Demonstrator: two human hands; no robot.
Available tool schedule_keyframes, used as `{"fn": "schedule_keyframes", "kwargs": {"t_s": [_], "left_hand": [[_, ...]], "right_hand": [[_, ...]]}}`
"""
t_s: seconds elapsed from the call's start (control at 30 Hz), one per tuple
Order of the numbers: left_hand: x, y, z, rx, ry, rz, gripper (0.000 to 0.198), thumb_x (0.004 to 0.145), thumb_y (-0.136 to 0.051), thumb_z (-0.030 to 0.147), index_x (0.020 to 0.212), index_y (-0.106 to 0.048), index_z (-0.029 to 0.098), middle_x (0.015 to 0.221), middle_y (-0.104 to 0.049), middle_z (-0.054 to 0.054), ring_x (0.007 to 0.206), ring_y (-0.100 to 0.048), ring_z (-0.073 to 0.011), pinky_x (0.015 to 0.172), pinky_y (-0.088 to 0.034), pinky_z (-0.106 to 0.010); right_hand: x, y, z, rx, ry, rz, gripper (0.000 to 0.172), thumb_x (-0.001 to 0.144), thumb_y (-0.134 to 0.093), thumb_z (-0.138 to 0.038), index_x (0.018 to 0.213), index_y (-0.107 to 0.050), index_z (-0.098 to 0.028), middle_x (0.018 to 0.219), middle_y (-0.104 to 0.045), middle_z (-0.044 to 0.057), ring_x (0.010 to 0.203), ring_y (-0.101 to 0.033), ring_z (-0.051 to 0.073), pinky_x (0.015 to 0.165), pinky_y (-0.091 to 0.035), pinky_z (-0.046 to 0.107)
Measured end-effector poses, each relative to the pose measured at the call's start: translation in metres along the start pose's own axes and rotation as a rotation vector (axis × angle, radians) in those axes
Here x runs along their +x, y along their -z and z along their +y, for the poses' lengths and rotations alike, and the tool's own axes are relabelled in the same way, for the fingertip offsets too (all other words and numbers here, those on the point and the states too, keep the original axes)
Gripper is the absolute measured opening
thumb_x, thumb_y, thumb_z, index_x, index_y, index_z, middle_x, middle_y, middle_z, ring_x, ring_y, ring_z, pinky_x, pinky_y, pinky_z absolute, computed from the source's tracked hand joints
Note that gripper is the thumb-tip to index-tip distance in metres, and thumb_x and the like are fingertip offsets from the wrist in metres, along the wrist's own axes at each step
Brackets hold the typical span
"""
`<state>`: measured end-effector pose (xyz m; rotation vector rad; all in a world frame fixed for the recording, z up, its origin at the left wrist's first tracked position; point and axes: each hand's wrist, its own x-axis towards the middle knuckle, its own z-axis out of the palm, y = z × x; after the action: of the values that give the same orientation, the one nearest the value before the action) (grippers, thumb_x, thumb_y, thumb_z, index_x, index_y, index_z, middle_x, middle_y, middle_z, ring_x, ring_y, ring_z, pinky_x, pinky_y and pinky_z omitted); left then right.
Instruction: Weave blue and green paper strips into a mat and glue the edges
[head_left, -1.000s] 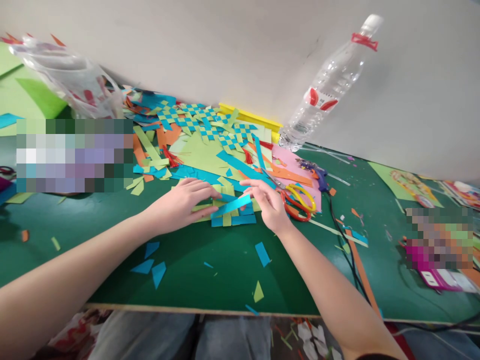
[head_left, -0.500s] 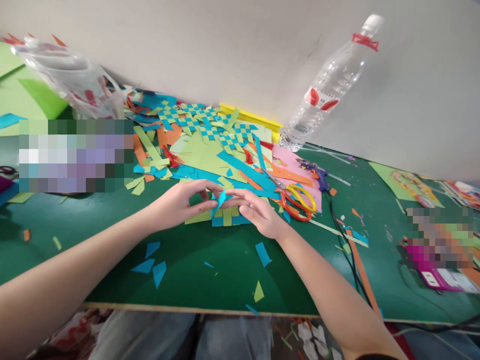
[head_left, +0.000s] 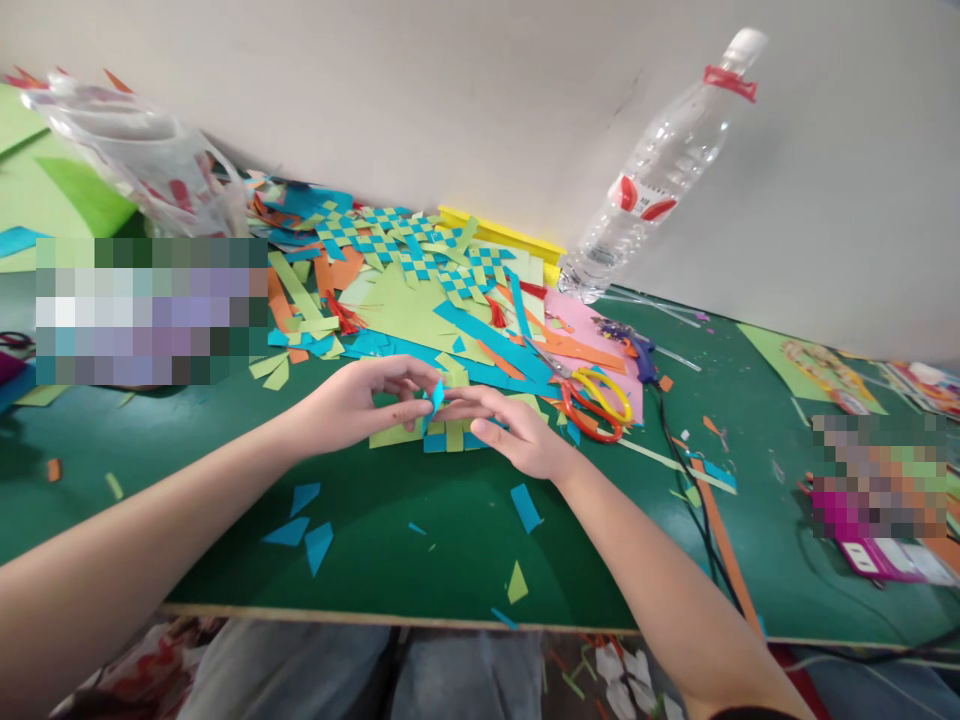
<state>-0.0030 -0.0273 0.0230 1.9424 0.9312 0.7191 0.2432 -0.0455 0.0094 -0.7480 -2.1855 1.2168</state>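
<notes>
A small woven mat of blue and light-green paper strips (head_left: 450, 437) lies on the green table (head_left: 420, 560) in front of me. My left hand (head_left: 360, 400) and my right hand (head_left: 514, 430) meet just above it. Both pinch the same blue paper strip (head_left: 437, 396), which is folded up between the fingertips. The right hand's other fingers rest flat over the mat's right side.
A heap of woven squares and loose strips (head_left: 405, 280) lies behind the hands. Orange-and-yellow scissors (head_left: 600, 405) lie to the right, beside a glue gun (head_left: 637, 350) with a black cord. A clear bottle (head_left: 660, 170) leans on the wall. A plastic bag (head_left: 135, 150) sits far left.
The blue strip, which lay long and flat across the mat a second ago, is now folded short between both hands' fingertips. The hands have drawn together.
</notes>
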Motion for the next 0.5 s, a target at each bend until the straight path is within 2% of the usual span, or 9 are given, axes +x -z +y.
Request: {"fn": "schedule_keyframes", "kwargs": {"t_s": [0.17, 0.23, 0.4, 0.5], "left_hand": [[0.0008, 0.0017, 0.0006, -0.011, -0.011, -0.014, 0.031, 0.085, -0.062, 0.045, 0.097, -0.065, 0.017, 0.089, -0.070, -0.006, 0.077, -0.068, -0.0173, 0.072, -0.056, -0.029], [0.0013, 0.0017, 0.0003, -0.016, -0.013, -0.002, 0.031, 0.084, -0.063, 0.047, 0.092, -0.066, 0.017, 0.089, -0.070, -0.006, 0.081, -0.068, -0.0183, 0.074, -0.056, -0.029], [0.0010, 0.0014, -0.0029, -0.040, 0.007, 0.019, 0.033, 0.085, -0.061, 0.050, 0.090, -0.065, 0.018, 0.085, -0.069, -0.004, 0.074, -0.067, -0.0166, 0.072, -0.056, -0.029], [0.0008, 0.0020, -0.0053, -0.031, 0.028, 0.008, 0.035, 0.087, -0.057, 0.051, 0.092, -0.066, 0.018, 0.080, -0.069, -0.003, 0.071, -0.066, -0.0160, 0.071, -0.055, -0.029]], "right_hand": [[0.0008, -0.0012, -0.0001, 0.004, 0.019, 0.000, 0.046, 0.098, -0.044, -0.045, 0.140, -0.041, -0.026, 0.126, -0.066, 0.007, 0.122, -0.058, 0.021, 0.104, -0.043, 0.044], [0.0011, -0.0016, 0.0010, -0.057, 0.033, 0.043, 0.044, 0.098, -0.044, -0.043, 0.138, -0.044, -0.025, 0.124, -0.067, 0.006, 0.121, -0.058, 0.020, 0.105, -0.042, 0.044], [0.0034, 0.0003, 0.0044, -0.483, 0.151, 0.247, 0.025, 0.098, -0.045, -0.033, 0.112, -0.063, -0.024, 0.109, -0.072, 0.003, 0.108, -0.061, 0.018, 0.111, -0.032, 0.047], [0.0043, 0.0015, 0.0060, -0.703, 0.207, 0.236, 0.020, 0.095, -0.050, -0.032, 0.102, -0.067, -0.025, 0.113, -0.071, 0.003, 0.113, -0.059, 0.019, 0.114, -0.026, 0.049]]}}
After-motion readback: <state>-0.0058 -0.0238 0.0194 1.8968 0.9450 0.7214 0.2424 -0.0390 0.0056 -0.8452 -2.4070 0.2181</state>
